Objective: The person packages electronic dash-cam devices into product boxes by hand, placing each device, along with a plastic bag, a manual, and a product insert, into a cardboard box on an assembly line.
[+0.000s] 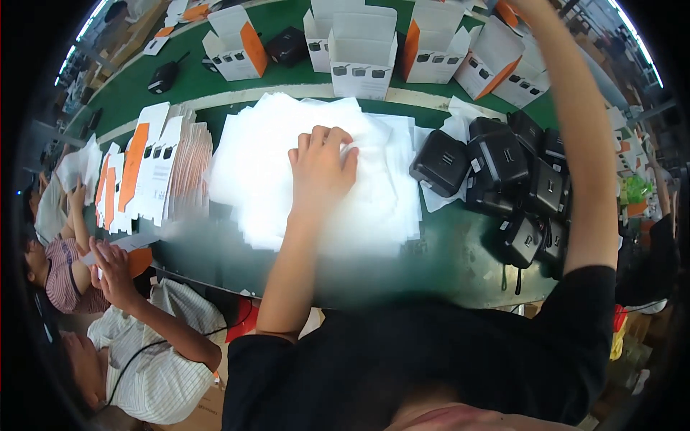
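Note:
My left hand [321,169] lies on a thick pile of thin white sheets or bags [280,165] in the middle of the table. Its fingers are bent, and the top white sheet [370,140] bunches up between thumb and forefinger. Far up at the top right, my right hand [530,6] reaches to the back of the green table, beside an orange and white box; the picture's edge cuts it off and its fingers are hidden. Right of the pile sit several black hard-shell cases [497,158], some with cord loops.
Flattened orange and white cartons [165,161] stand packed left of the pile. Along the raised green strip at the back are several open boxes [363,61], a black device with an antenna [164,75] and another black case [286,45]. A co-worker in a striped shirt [154,359] works at the left.

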The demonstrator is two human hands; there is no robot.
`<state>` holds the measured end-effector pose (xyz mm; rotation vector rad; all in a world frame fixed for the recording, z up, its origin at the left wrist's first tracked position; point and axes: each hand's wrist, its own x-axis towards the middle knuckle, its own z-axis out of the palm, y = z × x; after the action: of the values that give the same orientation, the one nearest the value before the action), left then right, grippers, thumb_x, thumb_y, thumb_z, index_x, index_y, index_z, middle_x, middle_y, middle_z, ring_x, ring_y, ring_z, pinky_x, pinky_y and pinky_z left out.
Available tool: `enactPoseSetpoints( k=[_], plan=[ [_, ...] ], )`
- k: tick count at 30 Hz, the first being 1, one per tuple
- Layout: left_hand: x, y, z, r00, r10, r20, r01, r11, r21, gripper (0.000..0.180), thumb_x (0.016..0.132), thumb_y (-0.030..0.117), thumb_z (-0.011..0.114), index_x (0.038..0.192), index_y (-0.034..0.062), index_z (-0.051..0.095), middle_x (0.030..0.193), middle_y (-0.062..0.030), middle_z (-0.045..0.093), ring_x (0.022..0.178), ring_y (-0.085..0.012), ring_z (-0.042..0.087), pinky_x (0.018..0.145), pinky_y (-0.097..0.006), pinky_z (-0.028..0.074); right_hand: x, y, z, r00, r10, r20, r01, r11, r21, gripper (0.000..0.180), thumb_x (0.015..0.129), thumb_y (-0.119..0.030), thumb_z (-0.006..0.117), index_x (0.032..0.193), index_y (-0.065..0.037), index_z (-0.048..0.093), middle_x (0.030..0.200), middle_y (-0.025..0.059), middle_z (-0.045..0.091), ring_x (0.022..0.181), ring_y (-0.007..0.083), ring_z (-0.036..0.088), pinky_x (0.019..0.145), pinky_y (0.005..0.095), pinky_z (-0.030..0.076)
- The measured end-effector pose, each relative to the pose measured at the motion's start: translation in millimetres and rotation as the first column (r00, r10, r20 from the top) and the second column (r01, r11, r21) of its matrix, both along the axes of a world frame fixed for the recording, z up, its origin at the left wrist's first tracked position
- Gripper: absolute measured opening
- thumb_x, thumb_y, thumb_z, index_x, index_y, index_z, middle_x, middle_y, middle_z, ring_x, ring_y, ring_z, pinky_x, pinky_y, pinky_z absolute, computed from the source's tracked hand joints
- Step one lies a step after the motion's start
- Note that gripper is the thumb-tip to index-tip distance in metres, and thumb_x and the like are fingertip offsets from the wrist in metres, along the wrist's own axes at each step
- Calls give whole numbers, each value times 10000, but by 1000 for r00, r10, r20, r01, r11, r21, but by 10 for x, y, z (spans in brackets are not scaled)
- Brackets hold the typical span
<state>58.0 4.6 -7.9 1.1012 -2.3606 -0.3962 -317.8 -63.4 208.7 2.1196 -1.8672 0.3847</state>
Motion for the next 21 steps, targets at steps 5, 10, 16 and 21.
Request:
enactPoseSetpoints(
  k=[5,10,16,21],
  plan=[
    [39,-109,-106,992,-22,-121,33,995,93,164,918,207,674,1035,93,684,1080,-91,618,1048,-291,550,901,-444,383,219,-776,-537,955,-47,-292,208,808,551,439,788,-282,762,1114,7,705,952,183,736,865,329,709,777,428,560],
    [95,-105,-34,991,-22,-130,35,995,98,170,903,188,700,1027,72,691,1079,-81,645,1030,-276,565,914,-414,378,330,-715,-523,980,-110,-166,192,743,641,510,767,-262,786,1191,-5,668,995,188,729,910,333,702,804,429,558],
    [-53,-65,-8,994,-40,-106,53,991,123,280,868,283,755,1036,75,673,1045,-91,626,1007,-277,570,879,-427,397,346,-687,-567,955,-294,-25,232,693,682,615,741,-237,814,1283,-19,624,1048,193,720,965,338,694,837,431,556],
    [-181,80,-27,999,-29,-18,29,1000,7,375,814,358,803,1024,80,664,1017,-80,612,1001,-273,570,845,-422,408,226,-232,-82,982,-183,-50,189,905,381,809,695,-192,858,1412,-46,512,1199,214,665,1060,340,663,906,431,548]
  ],
)
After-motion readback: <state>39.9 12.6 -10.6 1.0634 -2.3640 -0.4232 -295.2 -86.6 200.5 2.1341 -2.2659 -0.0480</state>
